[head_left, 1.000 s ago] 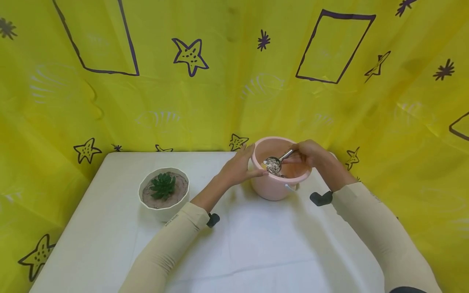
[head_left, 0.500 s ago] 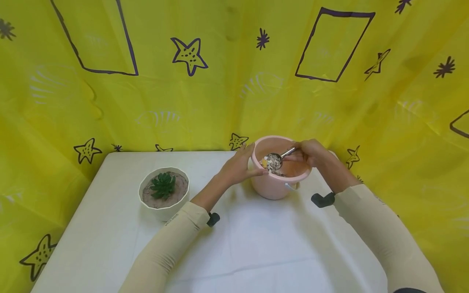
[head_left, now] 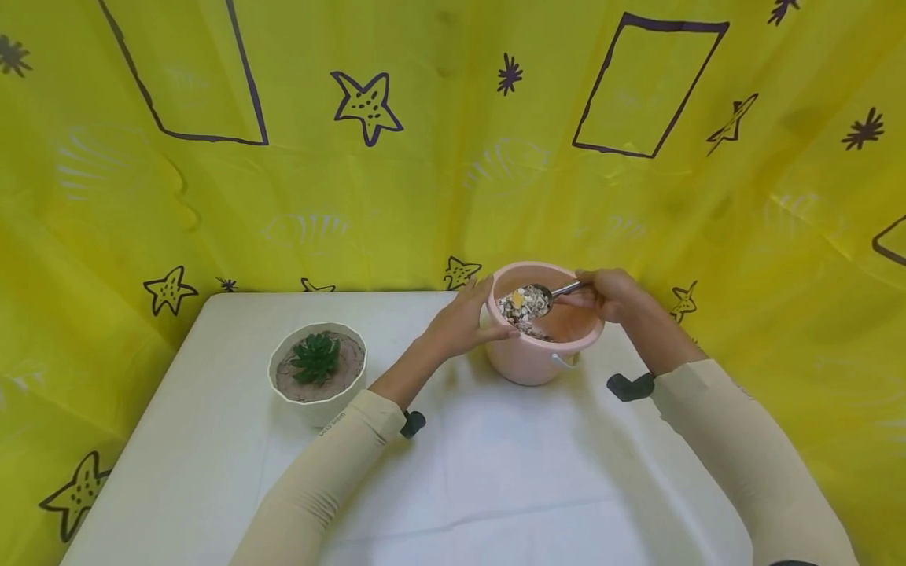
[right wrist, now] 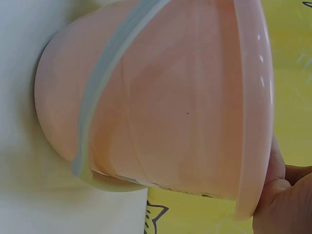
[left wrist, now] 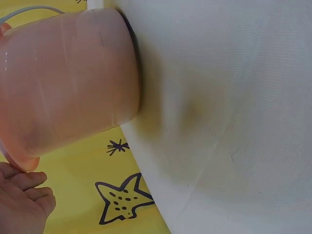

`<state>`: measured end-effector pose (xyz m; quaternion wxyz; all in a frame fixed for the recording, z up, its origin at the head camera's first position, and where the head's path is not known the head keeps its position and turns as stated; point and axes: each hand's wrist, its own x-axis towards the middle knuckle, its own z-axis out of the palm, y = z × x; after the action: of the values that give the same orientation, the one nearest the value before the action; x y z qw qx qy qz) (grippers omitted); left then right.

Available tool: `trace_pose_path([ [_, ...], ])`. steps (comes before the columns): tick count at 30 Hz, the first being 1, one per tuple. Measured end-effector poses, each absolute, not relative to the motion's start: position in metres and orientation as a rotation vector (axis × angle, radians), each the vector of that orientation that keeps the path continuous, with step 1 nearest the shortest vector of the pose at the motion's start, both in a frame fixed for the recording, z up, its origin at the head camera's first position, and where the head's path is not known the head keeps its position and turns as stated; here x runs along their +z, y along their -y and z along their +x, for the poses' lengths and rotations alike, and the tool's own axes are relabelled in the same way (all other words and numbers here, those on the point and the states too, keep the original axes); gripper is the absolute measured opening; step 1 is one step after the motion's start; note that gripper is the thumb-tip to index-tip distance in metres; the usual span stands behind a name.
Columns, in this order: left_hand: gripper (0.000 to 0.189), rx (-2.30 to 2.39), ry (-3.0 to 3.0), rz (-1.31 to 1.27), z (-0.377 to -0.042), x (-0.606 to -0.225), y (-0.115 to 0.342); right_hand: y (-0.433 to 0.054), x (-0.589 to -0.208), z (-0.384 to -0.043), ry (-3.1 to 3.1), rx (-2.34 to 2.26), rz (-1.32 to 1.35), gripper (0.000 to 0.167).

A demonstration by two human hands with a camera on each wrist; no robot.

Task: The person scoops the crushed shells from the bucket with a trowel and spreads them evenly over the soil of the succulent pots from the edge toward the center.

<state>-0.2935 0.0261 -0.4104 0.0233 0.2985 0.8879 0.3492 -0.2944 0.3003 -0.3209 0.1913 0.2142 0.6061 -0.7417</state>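
A pink bucket (head_left: pixel 525 365) stands upright on the table. My left hand (head_left: pixel 462 321) grips its left rim, with the thumb laid along the near side of the rim. My right hand (head_left: pixel 613 294) holds a metal spoon (head_left: pixel 568 288) by its handle, over the bucket's mouth. Heaped in the spoon's bowl are mixed small stones (head_left: pixel 520 302), whitish and brown with a yellow piece. More of the same lies low inside the bucket. In the right wrist view the bucket (right wrist: pixel 170 97) hides the spoon, and part of the right hand (right wrist: pixel 282 204) shows past the rim.
A white faceted pot (head_left: pixel 318 409) with a green succulent (head_left: pixel 314 358) in greyish soil stands on the left of the white-covered table (head_left: pixel 460 472). A yellow patterned curtain (head_left: pixel 425 196) hangs behind and at both sides. The bucket's pale handle (right wrist: pixel 97 92) hangs down.
My right hand has moved slightly right and the spoon has risen, its bowl turning up with a fuller heap of stones. The left hand and the bucket have stayed in place.
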Motion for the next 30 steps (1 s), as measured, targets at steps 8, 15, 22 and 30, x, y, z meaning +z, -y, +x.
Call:
trace_pose_path([
  [8,0.110,1.088,-2.744,0.893,-0.293,-0.409,-0.027,-0.305,-0.319,-0.295,-1.628,-2.137,0.688,0.036],
  [15,0.111,1.073,-2.745,0.887,-0.294,-0.409,-0.027,-0.315,-0.319,-0.294,-1.538,-2.194,0.686,0.041],
  [22,0.110,1.101,-2.742,0.913,-0.294,-0.409,-0.026,-0.320,-0.321,-0.294,-1.432,-2.253,0.680,0.043],
  [30,0.112,1.099,-2.736,0.892,-0.293,-0.410,-0.026,-0.326,-0.324,-0.294,-1.325,-2.334,0.747,0.020],
])
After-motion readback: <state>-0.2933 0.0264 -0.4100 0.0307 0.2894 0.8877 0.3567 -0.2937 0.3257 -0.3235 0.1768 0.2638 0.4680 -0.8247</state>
